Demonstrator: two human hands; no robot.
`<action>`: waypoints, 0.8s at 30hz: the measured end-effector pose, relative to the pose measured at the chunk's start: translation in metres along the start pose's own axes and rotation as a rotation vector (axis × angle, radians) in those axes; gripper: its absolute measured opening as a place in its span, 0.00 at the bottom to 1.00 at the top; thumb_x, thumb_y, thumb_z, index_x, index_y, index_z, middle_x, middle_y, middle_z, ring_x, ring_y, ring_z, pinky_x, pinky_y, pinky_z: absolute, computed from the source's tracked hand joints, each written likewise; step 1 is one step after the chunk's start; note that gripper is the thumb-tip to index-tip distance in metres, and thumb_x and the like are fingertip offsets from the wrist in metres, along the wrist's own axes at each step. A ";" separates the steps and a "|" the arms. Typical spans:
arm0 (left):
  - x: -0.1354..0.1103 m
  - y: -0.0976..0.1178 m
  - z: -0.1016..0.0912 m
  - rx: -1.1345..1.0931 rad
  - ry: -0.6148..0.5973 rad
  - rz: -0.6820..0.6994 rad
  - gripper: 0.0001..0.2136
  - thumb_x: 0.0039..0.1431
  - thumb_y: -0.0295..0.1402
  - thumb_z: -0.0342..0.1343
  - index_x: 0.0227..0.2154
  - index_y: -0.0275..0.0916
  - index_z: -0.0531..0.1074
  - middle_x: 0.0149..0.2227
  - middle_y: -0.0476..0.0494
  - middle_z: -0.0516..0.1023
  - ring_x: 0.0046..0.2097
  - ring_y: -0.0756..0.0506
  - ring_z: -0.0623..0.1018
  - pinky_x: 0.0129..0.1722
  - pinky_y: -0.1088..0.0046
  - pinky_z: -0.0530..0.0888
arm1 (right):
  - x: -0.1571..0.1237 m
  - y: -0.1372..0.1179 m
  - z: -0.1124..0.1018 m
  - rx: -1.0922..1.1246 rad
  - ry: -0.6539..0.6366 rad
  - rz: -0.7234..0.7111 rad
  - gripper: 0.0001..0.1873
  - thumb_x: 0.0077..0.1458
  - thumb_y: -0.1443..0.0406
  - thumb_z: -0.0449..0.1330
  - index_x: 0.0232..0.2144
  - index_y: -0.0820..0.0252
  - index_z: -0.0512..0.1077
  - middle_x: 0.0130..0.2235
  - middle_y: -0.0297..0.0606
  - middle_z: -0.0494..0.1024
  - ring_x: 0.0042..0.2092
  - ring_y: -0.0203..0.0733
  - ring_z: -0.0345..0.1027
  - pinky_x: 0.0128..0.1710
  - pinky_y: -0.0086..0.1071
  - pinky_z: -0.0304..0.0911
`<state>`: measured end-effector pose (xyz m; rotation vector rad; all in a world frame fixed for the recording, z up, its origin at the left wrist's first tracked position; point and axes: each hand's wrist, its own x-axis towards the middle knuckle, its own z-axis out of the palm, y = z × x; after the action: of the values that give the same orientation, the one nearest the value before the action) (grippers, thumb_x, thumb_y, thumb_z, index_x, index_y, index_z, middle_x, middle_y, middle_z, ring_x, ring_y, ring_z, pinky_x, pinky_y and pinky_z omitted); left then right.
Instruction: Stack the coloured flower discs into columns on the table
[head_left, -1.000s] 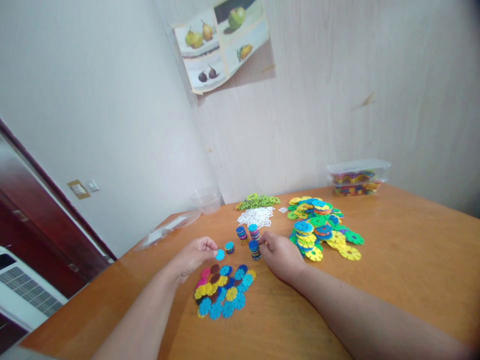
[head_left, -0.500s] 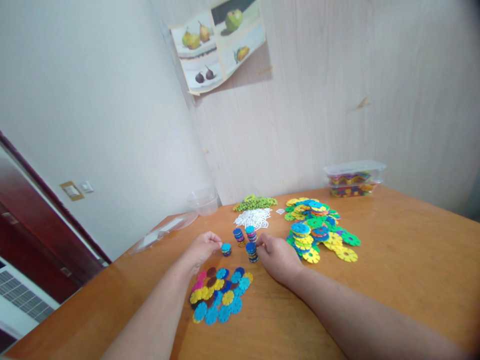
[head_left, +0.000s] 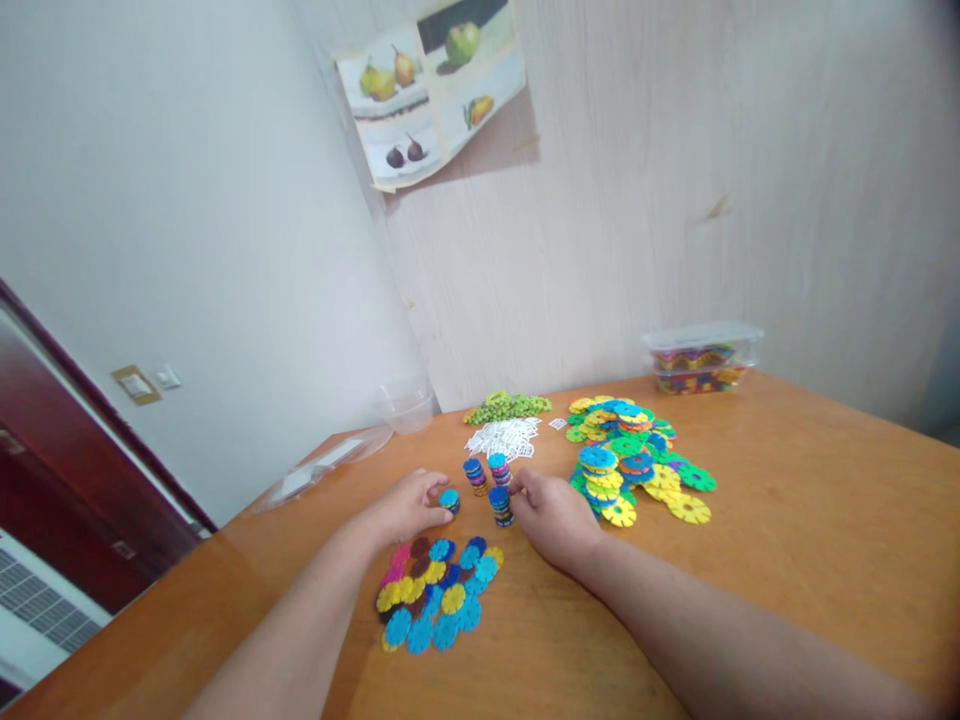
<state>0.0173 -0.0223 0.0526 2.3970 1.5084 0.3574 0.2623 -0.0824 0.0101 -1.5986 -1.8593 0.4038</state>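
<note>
My left hand (head_left: 411, 508) has its thumb and forefinger curved round a short stack of snowflake discs (head_left: 449, 499) with a blue one on top. My right hand (head_left: 551, 512) is closed, its fingertips against the right side of a taller stack of discs (head_left: 501, 507); whether they pinch a disc is hidden. Just behind stand two more stacks, a dark blue-topped stack (head_left: 475, 476) and a light blue-topped stack (head_left: 499, 468). Loose snowflake discs (head_left: 453, 599) in blue, yellow, brown and pink lie spread nearer to me, between my forearms.
A heap of larger discs (head_left: 664, 480) lies right of my right hand. White lattice pieces (head_left: 502, 437) and green pieces (head_left: 506, 407) are piled behind the stacks. A clear bowl (head_left: 407, 405), a clear lid (head_left: 322, 468) and a filled plastic box (head_left: 703, 358) stand along the wall.
My left thumb and forefinger have moved further round the short stack, from its left side. My right hand stays by the taller stack. The view has shifted slightly.
</note>
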 end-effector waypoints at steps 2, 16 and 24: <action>0.003 0.005 0.000 0.107 -0.014 0.020 0.15 0.46 0.45 0.59 0.29 0.37 0.72 0.30 0.48 0.70 0.33 0.47 0.71 0.32 0.74 0.64 | 0.001 0.001 0.002 -0.001 0.006 -0.001 0.11 0.56 0.63 0.50 0.37 0.52 0.71 0.34 0.34 0.79 0.36 0.40 0.71 0.29 0.29 0.48; 0.008 0.019 0.009 0.259 0.063 -0.026 0.17 0.50 0.47 0.56 0.18 0.38 0.66 0.18 0.53 0.64 0.23 0.51 0.63 0.26 0.73 0.51 | 0.002 0.003 0.003 0.003 0.002 0.000 0.10 0.56 0.64 0.51 0.37 0.52 0.72 0.35 0.35 0.79 0.36 0.40 0.70 0.30 0.29 0.48; -0.008 0.014 -0.001 0.106 0.129 -0.096 0.17 0.49 0.49 0.56 0.28 0.38 0.73 0.26 0.49 0.72 0.28 0.48 0.70 0.26 0.75 0.58 | 0.002 0.003 0.005 -0.007 0.013 -0.004 0.11 0.56 0.63 0.50 0.38 0.52 0.72 0.33 0.34 0.78 0.36 0.41 0.70 0.29 0.30 0.48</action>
<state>0.0251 -0.0352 0.0582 2.4110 1.7324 0.4278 0.2617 -0.0790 0.0050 -1.5983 -1.8560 0.3849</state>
